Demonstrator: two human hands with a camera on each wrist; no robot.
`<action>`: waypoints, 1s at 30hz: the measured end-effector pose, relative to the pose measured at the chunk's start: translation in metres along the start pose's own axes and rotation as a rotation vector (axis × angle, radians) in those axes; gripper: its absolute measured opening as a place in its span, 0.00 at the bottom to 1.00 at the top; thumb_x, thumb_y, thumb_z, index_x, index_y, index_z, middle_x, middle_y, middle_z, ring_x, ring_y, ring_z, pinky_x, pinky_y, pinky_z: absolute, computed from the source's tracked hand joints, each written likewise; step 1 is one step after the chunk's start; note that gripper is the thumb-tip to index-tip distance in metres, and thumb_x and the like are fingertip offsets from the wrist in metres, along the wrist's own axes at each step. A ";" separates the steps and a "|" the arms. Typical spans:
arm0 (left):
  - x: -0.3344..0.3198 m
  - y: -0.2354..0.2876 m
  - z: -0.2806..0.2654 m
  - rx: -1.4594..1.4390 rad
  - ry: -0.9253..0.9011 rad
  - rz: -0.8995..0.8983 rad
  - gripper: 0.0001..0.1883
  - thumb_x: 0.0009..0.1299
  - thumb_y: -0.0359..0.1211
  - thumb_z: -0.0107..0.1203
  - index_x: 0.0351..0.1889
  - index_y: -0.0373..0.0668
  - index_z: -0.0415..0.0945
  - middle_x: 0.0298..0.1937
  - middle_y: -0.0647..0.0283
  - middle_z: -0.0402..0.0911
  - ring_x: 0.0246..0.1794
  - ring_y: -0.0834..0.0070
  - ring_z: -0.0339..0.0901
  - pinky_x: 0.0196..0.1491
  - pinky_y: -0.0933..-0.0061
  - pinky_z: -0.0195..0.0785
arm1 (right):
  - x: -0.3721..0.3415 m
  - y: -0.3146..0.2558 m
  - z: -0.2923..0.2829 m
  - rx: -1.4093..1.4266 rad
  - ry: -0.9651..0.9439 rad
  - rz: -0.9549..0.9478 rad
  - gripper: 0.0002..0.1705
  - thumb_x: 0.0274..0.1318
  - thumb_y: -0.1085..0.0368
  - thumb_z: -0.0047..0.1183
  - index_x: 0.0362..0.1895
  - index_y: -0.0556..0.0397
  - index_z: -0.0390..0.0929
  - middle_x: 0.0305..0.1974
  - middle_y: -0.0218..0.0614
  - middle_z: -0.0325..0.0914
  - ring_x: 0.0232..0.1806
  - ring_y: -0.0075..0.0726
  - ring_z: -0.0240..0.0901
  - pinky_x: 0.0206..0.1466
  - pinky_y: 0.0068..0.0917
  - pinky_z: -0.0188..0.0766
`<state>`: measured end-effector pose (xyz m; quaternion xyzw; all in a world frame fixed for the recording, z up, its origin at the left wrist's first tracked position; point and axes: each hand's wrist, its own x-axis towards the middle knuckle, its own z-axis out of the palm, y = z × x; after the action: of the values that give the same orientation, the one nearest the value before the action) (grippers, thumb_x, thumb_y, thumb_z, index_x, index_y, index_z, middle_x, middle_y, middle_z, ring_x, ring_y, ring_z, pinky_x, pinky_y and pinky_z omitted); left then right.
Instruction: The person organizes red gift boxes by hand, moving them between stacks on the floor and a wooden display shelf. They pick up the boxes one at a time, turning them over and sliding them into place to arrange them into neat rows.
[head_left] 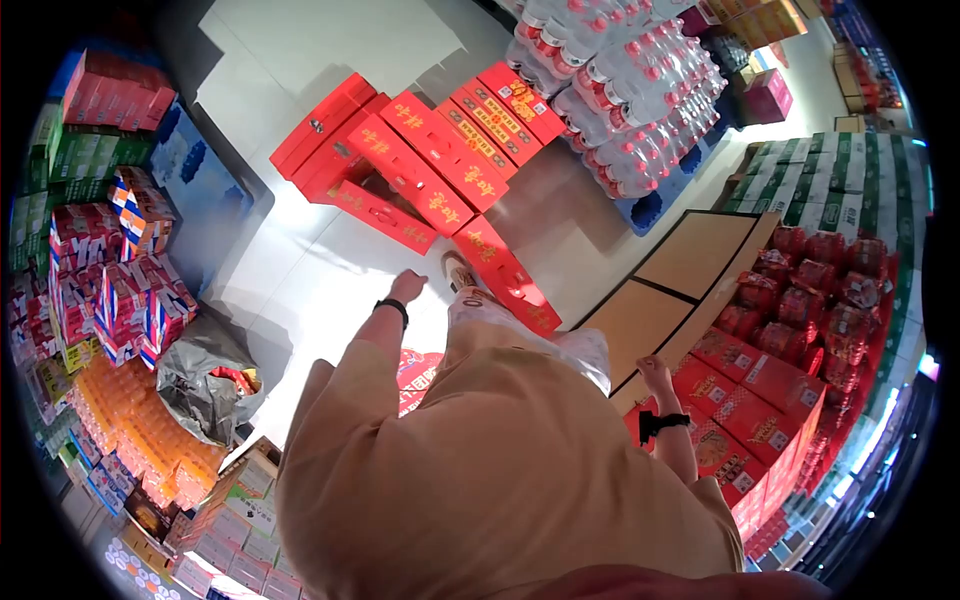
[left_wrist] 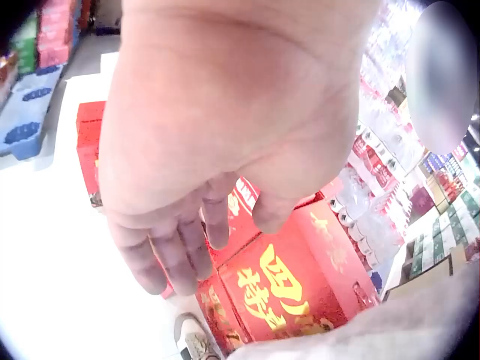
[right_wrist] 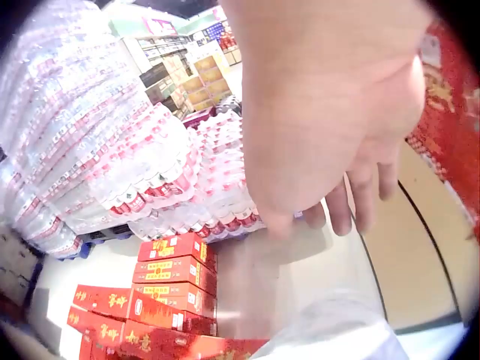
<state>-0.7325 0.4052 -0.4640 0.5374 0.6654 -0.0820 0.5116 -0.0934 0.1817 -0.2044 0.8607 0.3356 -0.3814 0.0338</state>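
My left hand [head_left: 405, 288] hangs in the air just short of a group of red gift boxes [head_left: 425, 135] with gold lettering on the floor. In the left wrist view its fingers [left_wrist: 180, 251] droop loosely and hold nothing, overlapping a red box [left_wrist: 277, 289]. My right hand [head_left: 655, 375] is out to the side, near a long cardboard-coloured display base [head_left: 645, 320]. The right wrist view has its fingers [right_wrist: 360, 199] loose and apart, with nothing in them. One long red box [head_left: 505, 275] lies close by my shoe [head_left: 457, 270].
Shrink-wrapped bottle packs [head_left: 640, 120] are piled on a blue pallet [head_left: 650, 205] beyond the boxes. Stacked red cartons [head_left: 750, 400] stand at my right. On the left are a grey plastic bag [head_left: 200, 375], colourful cartons [head_left: 130, 290] and another blue pallet [head_left: 200, 190].
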 end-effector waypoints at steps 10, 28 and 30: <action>0.051 -0.044 -0.077 -0.359 0.126 -0.157 0.26 0.68 0.52 0.59 0.38 0.33 0.85 0.42 0.42 0.86 0.48 0.49 0.83 0.54 0.54 0.73 | -0.010 -0.085 -0.066 -0.043 0.021 -0.048 0.24 0.62 0.48 0.59 0.46 0.57 0.82 0.40 0.48 0.85 0.45 0.46 0.83 0.49 0.40 0.76; -0.209 -0.084 0.036 -1.187 0.549 -0.726 0.15 0.75 0.47 0.55 0.31 0.48 0.75 0.21 0.72 0.73 0.15 0.80 0.66 0.19 0.74 0.58 | 0.392 -0.303 -0.114 -0.710 -0.352 -0.409 0.30 0.59 0.42 0.57 0.48 0.58 0.82 0.46 0.55 0.84 0.51 0.60 0.80 0.54 0.47 0.75; -0.265 -0.072 0.071 -0.918 0.531 -0.730 0.23 0.73 0.46 0.47 0.17 0.46 0.71 0.13 0.71 0.66 0.13 0.81 0.62 0.18 0.74 0.54 | 0.472 -0.362 -0.087 -0.809 -0.393 -0.477 0.32 0.60 0.39 0.56 0.47 0.57 0.82 0.48 0.56 0.83 0.54 0.59 0.78 0.56 0.48 0.74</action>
<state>-0.7747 0.1622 -0.3246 0.0049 0.8769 0.1779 0.4466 -0.0288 0.7488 -0.3919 0.5899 0.6310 -0.3727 0.3390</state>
